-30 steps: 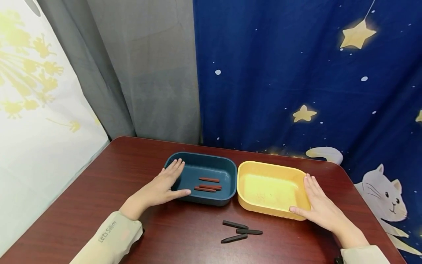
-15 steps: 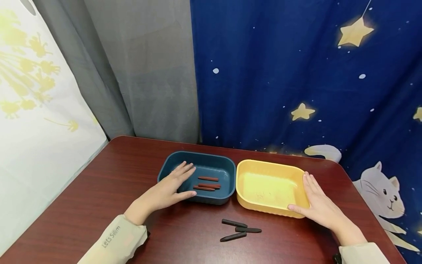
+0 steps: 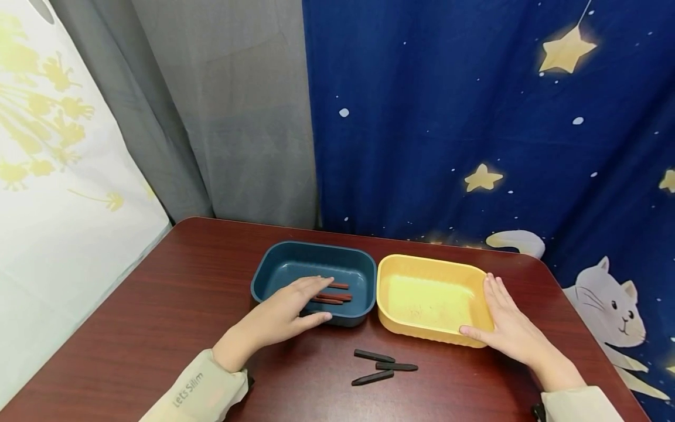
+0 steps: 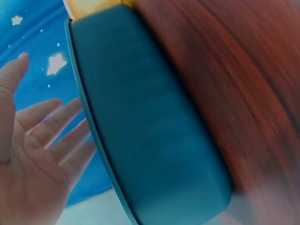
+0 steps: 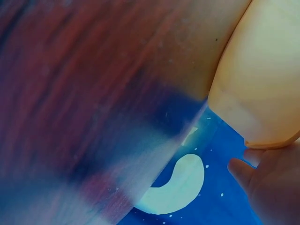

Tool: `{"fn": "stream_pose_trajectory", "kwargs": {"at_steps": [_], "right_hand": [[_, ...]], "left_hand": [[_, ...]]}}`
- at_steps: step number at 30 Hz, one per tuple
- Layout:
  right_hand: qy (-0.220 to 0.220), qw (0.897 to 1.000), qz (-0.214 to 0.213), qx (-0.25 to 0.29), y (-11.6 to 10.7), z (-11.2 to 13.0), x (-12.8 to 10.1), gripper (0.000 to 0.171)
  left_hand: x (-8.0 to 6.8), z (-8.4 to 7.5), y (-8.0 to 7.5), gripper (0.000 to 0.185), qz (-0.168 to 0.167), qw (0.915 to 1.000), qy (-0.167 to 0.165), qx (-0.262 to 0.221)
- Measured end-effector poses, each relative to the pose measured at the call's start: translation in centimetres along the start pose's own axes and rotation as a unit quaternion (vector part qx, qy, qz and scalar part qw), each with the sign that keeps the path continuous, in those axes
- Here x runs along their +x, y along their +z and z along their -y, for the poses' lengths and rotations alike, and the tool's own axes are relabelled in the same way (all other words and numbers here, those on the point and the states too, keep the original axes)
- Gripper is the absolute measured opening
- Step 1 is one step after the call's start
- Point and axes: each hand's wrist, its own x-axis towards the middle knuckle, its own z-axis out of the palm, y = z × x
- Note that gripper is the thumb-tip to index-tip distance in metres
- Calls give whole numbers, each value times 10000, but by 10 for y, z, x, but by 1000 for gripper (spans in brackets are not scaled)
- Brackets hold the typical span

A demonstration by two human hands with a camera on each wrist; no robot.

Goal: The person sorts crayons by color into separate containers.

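Observation:
In the head view my left hand (image 3: 285, 310) reaches over the front rim of a dark blue box (image 3: 316, 251), fingers extended above the reddish-brown crayons (image 3: 337, 298) inside. Its fingertips partly hide these crayons; whether they touch cannot be told. The left wrist view shows the left palm (image 4: 37, 164) with spread fingers beside the rim and outer wall of the box (image 4: 140, 117). At the right end of a yellow box (image 3: 427, 296), my right hand (image 3: 508, 328) rests with straight fingers along the rim and the thumb on the front edge. The right wrist view shows that box (image 5: 262, 70) too.
Three black crayons (image 3: 373, 356) lie loose on the dark red wooden table (image 3: 306, 381) in front of the boxes. The two boxes stand side by side near the back edge. Behind the table hang a grey curtain (image 3: 253, 117) and a blue starry curtain (image 3: 411, 129).
The left hand has moved from the blue box's left end to the right, over the crayons. The right hand stays at the yellow box. The view has shifted slightly.

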Motion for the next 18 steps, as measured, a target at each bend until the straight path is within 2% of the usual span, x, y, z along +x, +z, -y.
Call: {"fn": "stream_pose_trajectory", "kwargs": {"at_steps": [4,8,13,18], "right_hand": [[33,10000,22,-8,0,0,0,118],[49,10000,41,-14,1,0,0,118],[22,10000,24,-22,0,0,0,118],[28,10000,47,-13,-1,-1,1,118]], "left_hand": [[4,-7,9,59,-163,9998,87,92],[9,-16,18,51,-192,9983,513,215],[16,-29,25,43,-58,9952,916,335],[22,-38,33,34,253,9905,1276,434]]}}
